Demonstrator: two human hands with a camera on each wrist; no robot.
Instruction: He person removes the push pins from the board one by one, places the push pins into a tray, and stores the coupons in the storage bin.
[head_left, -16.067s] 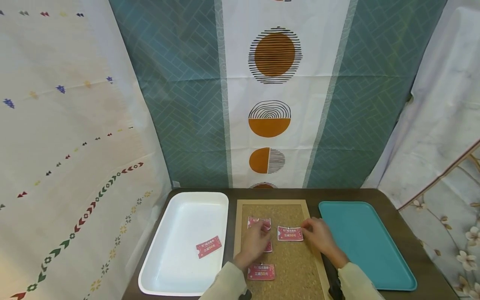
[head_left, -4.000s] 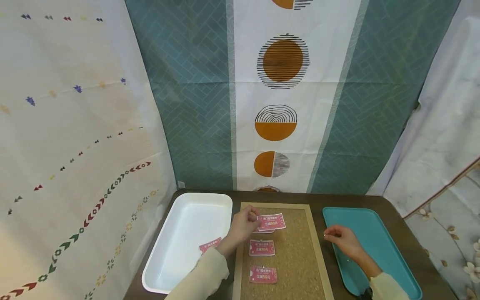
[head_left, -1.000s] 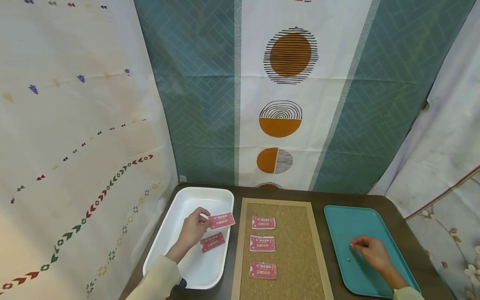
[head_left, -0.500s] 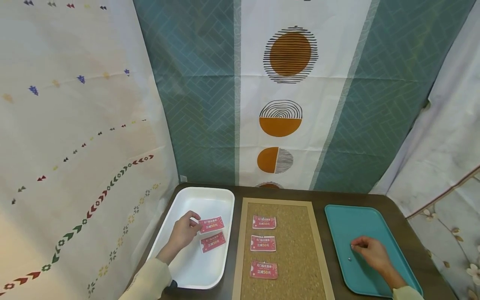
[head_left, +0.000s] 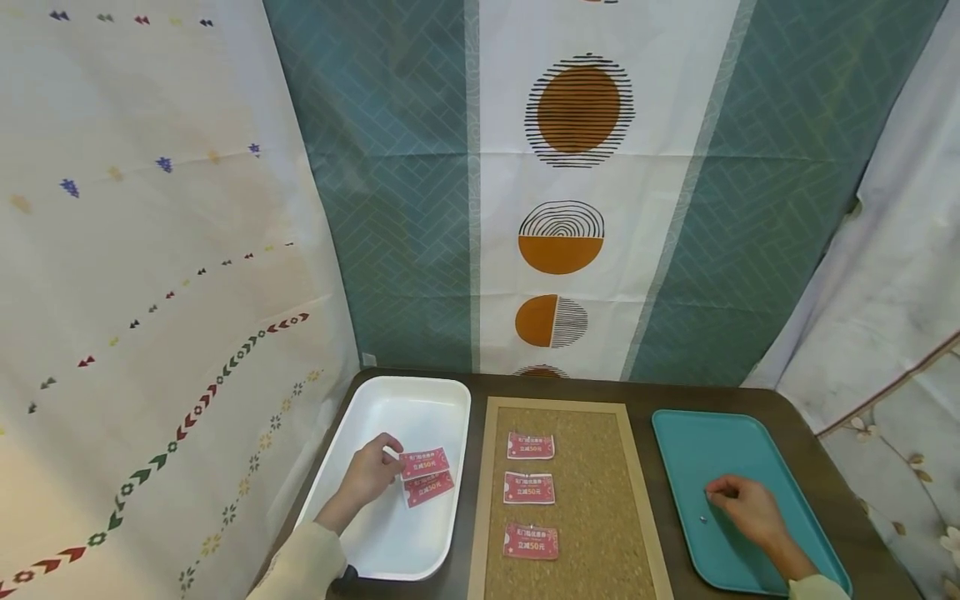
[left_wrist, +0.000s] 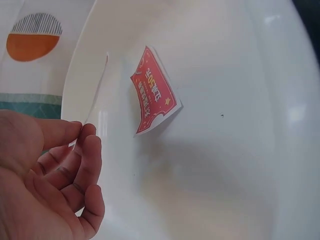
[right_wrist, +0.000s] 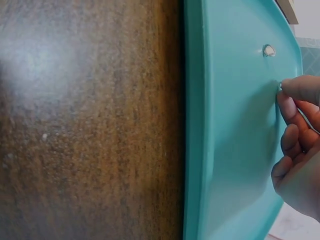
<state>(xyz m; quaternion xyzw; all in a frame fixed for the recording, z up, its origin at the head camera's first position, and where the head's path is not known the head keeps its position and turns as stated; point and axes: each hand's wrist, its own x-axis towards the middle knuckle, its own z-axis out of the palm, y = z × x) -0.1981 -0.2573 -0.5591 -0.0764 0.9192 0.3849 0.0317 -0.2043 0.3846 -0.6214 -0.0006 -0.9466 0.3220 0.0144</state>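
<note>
My left hand [head_left: 366, 473] is over the white tray [head_left: 386, 404], pinching a red-and-white paper coupon [head_left: 424, 462] by its left edge. In the left wrist view this coupon [left_wrist: 98, 89] appears nearly edge-on between thumb and fingers. Another coupon [left_wrist: 156, 92], slightly curled, lies on the tray floor beside it. Over the teal tray [head_left: 708, 442], my right hand [head_left: 750, 510] pinches a tiny pale thumbtack [right_wrist: 281, 85], mostly hidden by the fingertips. A shiny silver thumbtack [right_wrist: 269, 50] lies on the teal tray close by.
Between the trays lies a wood-framed cork board [head_left: 596, 500]. Three coupons, an upper one [head_left: 531, 446], a middle one [head_left: 528, 488] and a lower one [head_left: 531, 542], form a column on its left side. Patterned curtains [head_left: 390, 208] hang behind the dark table.
A coupon on the board's right side earlier is gone from there. My left hand has carried a coupon leftward from the board and lowered it over the white tray. My right hand has moved onto the teal tray.
</note>
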